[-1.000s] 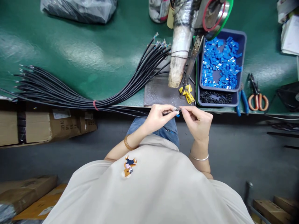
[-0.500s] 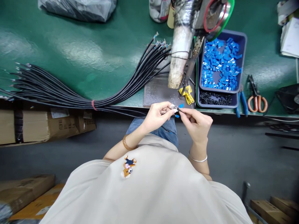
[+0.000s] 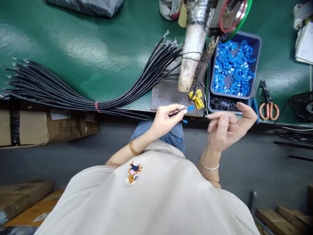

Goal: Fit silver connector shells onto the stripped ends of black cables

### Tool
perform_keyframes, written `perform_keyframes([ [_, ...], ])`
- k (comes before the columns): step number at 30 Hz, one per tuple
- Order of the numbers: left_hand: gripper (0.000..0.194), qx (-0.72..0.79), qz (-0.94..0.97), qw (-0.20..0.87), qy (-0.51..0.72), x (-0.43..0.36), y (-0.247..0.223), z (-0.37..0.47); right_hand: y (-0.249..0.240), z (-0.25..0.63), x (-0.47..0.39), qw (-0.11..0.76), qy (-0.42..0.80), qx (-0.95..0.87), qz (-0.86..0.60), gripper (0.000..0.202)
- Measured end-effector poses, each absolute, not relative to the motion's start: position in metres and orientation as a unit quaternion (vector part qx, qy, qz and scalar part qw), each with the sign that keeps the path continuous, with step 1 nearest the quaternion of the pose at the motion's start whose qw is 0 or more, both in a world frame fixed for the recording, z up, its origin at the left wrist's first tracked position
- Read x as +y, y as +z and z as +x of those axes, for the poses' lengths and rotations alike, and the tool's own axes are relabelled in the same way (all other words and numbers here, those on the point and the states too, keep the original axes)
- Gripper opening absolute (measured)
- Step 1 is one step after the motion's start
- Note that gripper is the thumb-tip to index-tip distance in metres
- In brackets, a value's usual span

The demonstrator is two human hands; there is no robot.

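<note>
My left hand (image 3: 165, 120) pinches the end of a black cable at the table's front edge. Blue connector pieces (image 3: 190, 108) stick out past its fingertips, and another blue piece (image 3: 185, 121) hangs just below. To the right, my right hand (image 3: 228, 125) is raised with its fingers apart, holding nothing that I can make out. It is in front of a lower tray of small black parts (image 3: 221, 103). Above that lies a grey bin (image 3: 258, 49) of blue pieces. A yellow tool (image 3: 197, 99) rests on the dark plate (image 3: 162, 94) just beyond my left hand.
A bundle of black cables (image 3: 122, 102) with a red tie stretches across the left. A wrapped nozzle (image 3: 189, 65) hangs over the plate. Orange-handled pliers (image 3: 268, 107) lie at the right, beside blue-handled ones (image 3: 254, 109). Cardboard boxes (image 3: 58, 130) stand below left.
My right hand has moved away from my left hand to the right and its fingers have spread. The blue piece at my left fingertips shows more fully. The view has shifted slightly.
</note>
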State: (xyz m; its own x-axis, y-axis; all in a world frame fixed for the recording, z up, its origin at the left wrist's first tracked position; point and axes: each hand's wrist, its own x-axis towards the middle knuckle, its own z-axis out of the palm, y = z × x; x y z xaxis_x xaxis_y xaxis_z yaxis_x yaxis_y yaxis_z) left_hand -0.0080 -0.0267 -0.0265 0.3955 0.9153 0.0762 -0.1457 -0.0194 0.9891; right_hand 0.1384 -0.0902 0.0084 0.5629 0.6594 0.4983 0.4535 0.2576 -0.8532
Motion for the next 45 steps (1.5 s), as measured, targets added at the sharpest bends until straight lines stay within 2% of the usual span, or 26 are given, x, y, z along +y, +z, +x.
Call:
perform_keyframes([
  [3,0.02,0.346,0.585,0.599,0.423,-0.023,-0.022,-0.007,0.005,0.134,-0.091,0.57,0.077,-0.502,-0.646,0.011],
  [7,0.018,0.341,0.593,0.597,0.419,-0.018,-0.018,-0.004,-0.007,0.131,-0.087,0.493,0.054,-0.596,-0.631,0.002],
  [12,0.018,0.337,0.577,0.605,0.434,-0.01,-0.016,0.001,-0.017,0.127,-0.079,0.498,0.015,-0.597,-0.629,0.004],
  [21,0.019,0.308,0.546,0.657,0.419,-0.004,-0.01,0.002,-0.008,0.133,-0.076,0.518,0.058,-0.556,-0.647,0.003],
  [25,0.017,0.296,0.548,0.676,0.394,-0.007,-0.014,-0.003,-0.002,0.142,-0.077,0.481,0.015,-0.597,-0.643,0.003],
  [30,0.014,0.286,0.564,0.674,0.383,-0.01,-0.019,-0.006,-0.003,0.141,-0.076,0.417,0.053,-0.673,-0.609,0.002],
  [32,0.013,0.294,0.565,0.666,0.389,-0.013,-0.019,-0.006,-0.006,0.14,-0.076,0.427,0.06,-0.661,-0.614,0.001],
  [37,0.017,0.343,0.577,0.617,0.41,-0.015,-0.019,-0.004,-0.01,0.138,-0.077,0.54,0.073,-0.56,-0.624,0.003],
  [45,0.01,0.322,0.563,0.61,0.456,-0.006,-0.021,0.006,-0.02,0.131,-0.075,0.533,0.026,-0.586,-0.61,0.01],
])
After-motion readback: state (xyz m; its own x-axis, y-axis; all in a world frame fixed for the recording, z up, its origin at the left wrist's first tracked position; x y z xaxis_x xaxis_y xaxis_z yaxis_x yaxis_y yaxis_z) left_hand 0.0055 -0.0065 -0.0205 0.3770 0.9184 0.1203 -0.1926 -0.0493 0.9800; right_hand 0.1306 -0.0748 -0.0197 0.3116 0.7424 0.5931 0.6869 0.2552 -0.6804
